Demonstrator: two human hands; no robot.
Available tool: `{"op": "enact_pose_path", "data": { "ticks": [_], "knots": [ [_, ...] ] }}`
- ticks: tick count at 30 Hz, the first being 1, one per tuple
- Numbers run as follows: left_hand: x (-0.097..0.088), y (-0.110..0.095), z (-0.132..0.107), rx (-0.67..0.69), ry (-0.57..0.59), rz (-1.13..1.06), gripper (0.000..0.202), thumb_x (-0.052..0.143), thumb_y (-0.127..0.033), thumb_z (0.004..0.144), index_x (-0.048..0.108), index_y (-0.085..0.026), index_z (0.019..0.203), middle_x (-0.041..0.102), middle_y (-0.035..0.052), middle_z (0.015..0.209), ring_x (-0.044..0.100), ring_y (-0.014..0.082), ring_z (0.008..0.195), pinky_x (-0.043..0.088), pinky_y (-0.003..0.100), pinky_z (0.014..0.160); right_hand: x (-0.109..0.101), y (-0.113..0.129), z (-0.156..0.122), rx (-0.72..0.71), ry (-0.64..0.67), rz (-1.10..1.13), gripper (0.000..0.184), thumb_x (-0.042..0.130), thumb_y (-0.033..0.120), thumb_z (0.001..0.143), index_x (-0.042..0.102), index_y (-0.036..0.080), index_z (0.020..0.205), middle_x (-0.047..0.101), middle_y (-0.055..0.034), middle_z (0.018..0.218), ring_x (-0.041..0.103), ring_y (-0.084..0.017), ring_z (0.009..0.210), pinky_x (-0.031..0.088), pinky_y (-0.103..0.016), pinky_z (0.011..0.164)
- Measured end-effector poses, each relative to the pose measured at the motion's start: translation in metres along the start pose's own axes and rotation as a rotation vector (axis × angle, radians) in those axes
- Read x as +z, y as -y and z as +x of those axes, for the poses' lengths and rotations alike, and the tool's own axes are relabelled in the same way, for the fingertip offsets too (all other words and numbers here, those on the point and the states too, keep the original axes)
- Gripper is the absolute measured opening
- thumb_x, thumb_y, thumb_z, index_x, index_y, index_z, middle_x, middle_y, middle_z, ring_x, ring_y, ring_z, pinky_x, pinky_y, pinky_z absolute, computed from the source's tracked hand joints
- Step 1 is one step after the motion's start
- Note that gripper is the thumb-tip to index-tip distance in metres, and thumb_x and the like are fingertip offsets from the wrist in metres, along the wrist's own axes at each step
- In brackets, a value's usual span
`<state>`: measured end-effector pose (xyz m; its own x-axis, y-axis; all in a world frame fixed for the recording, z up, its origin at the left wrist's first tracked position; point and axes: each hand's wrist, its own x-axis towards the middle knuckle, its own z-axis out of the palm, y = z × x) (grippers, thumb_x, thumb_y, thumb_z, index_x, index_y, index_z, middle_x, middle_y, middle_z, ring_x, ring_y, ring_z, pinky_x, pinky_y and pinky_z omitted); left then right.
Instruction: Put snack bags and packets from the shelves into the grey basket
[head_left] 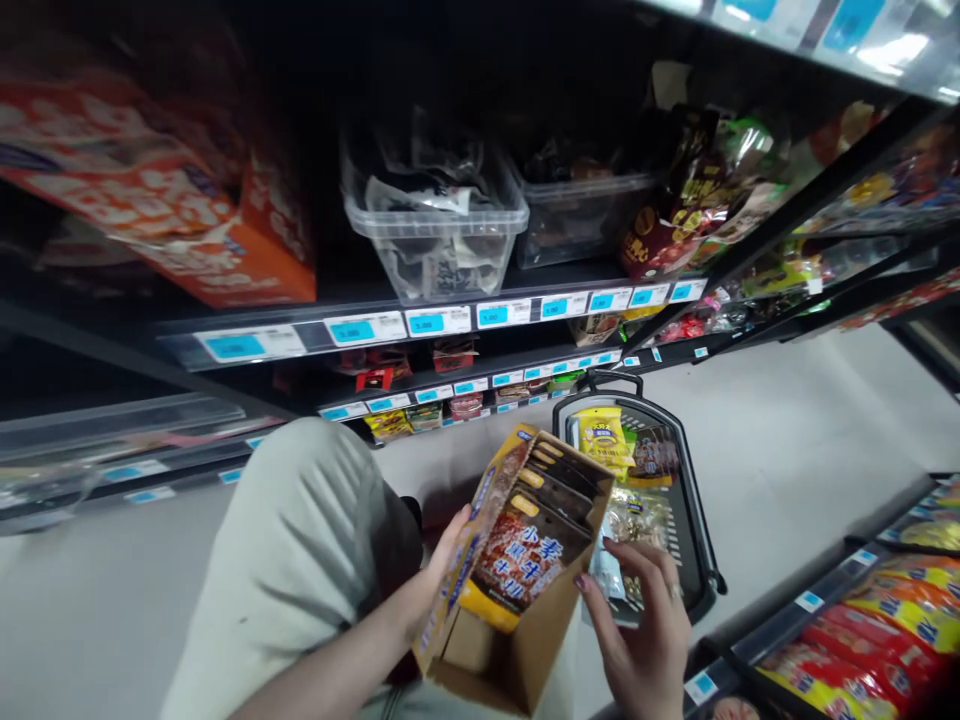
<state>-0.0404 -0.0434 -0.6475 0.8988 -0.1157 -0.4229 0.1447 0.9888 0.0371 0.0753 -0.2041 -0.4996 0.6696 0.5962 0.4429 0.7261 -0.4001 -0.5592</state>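
Price labels (pixel 504 313) along shelves (pixel 346 278) mark a shop.

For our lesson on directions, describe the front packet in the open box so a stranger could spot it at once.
Left of the black shopping basket, the left hand holds an open cardboard box. Inside is a row of dark snack packets; the front packet alone shows large blue-and-white lettering.

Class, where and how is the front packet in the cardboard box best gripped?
Probably pinch the front packet by its right edge, the right hand coming from the bare near end of the cardboard box: bare cardboard shows beside that edge, while other packets stand close behind.
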Motion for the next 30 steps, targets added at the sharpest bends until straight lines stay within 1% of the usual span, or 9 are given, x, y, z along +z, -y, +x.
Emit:
{"op": "enact_pose_path", "data": {
  "ticks": [3,5,9,13,16,19,22,26,30],
  "knots": [
    [-0.002,0.002,-0.004,-0.032,-0.096,-0.076,0.052,0.053,-0.055,0.082,0.068,-0.01,0.102,0.074,0.0089,0.095,0.063,0.0296,0.103,0.034,0.041,0.104,0.006,0.019,0.004,-0.094,-0.032,-0.329,0.025,0.06,0.04,0.085,0.059,0.019,0.098,0.059,-0.0078,0.089,0.052,-0.022,0.083,0.042,-0.036,0.076],
    [0.003,0.002,-0.004,-0.05,-0.133,-0.098,0.053,0.047,-0.052,0.085,0.067,-0.006,0.104,0.073,0.012,0.096,0.066,0.029,0.097,0.037,0.041,0.101,0.013,0.022,0.001,-0.048,-0.006,-0.557,0.036,0.053,0.052,0.086,0.06,0.017,0.092,0.058,-0.0114,0.086,0.05,-0.026,0.081,0.04,-0.041,0.075],
    [0.015,0.0,-0.003,-0.074,-0.056,-0.129,0.061,0.048,-0.055,0.083,0.064,-0.002,0.109,0.073,0.0153,0.091,0.068,0.0298,0.087,0.041,0.042,0.096,0.029,0.021,-0.011,0.093,0.079,-0.819,0.048,0.048,0.063,0.082,0.063,0.017,0.082,0.055,-0.0155,0.085,0.047,-0.029,0.077,0.037,-0.04,0.065],
    [0.018,0.0,-0.001,-0.045,-0.018,-0.154,0.059,0.046,-0.053,0.085,0.065,-0.002,0.105,0.073,0.0151,0.087,0.068,0.027,0.079,0.044,0.039,0.092,0.036,0.022,-0.015,0.167,0.075,-0.859,0.059,0.051,0.068,0.076,0.062,0.019,0.108,0.054,-0.0193,0.105,0.047,-0.036,0.088,0.036,-0.042,0.066],
    [0.013,0.001,0.002,-0.037,-0.004,-0.142,0.058,0.047,-0.052,0.084,0.066,-0.002,0.105,0.073,0.0156,0.089,0.068,0.0274,0.081,0.045,0.039,0.091,0.037,0.017,-0.013,0.222,0.103,-0.817,0.063,0.057,0.069,0.071,0.059,0.023,0.114,0.054,-0.0181,0.109,0.046,-0.038,0.092,0.036,-0.043,0.067],
    [0.011,0.002,0.003,-0.012,-0.024,-0.135,0.055,0.048,-0.051,0.085,0.065,-0.004,0.107,0.073,0.0153,0.093,0.067,0.0282,0.086,0.044,0.04,0.093,0.034,0.008,-0.01,0.236,0.132,-0.695,0.056,0.06,0.071,0.066,0.064,0.021,0.093,0.054,-0.0158,0.096,0.046,-0.035,0.088,0.037,-0.042,0.067],
    [0.012,0.001,0.003,-0.017,0.024,-0.124,0.057,0.048,-0.051,0.084,0.063,-0.004,0.113,0.072,0.0159,0.098,0.066,0.0296,0.093,0.043,0.041,0.094,0.023,0.007,-0.01,0.12,0.109,-0.55,0.046,0.051,0.065,0.078,0.06,0.021,0.074,0.053,-0.0118,0.086,0.046,-0.029,0.081,0.037,-0.043,0.071],
    [0.013,0.0,0.002,-0.013,0.056,-0.117,0.056,0.048,-0.052,0.084,0.065,-0.006,0.111,0.073,0.0134,0.092,0.067,0.0284,0.089,0.044,0.04,0.092,0.004,0.028,-0.018,-0.004,0.023,-0.241,0.027,0.047,0.044,0.089,0.053,0.021,0.076,0.056,-0.0068,0.083,0.051,-0.023,0.08,0.04,-0.039,0.074],
    [0.013,-0.001,0.001,-0.023,0.02,-0.086,0.054,0.049,-0.052,0.084,0.067,-0.006,0.106,0.074,0.0126,0.086,0.067,0.0288,0.084,0.044,0.041,0.092,0.003,0.047,-0.03,0.207,0.026,0.081,0.012,0.05,0.032,0.089,0.051,0.021,0.089,0.063,-0.0035,0.08,0.06,-0.016,0.069,0.045,-0.026,0.061]
  ]
}}
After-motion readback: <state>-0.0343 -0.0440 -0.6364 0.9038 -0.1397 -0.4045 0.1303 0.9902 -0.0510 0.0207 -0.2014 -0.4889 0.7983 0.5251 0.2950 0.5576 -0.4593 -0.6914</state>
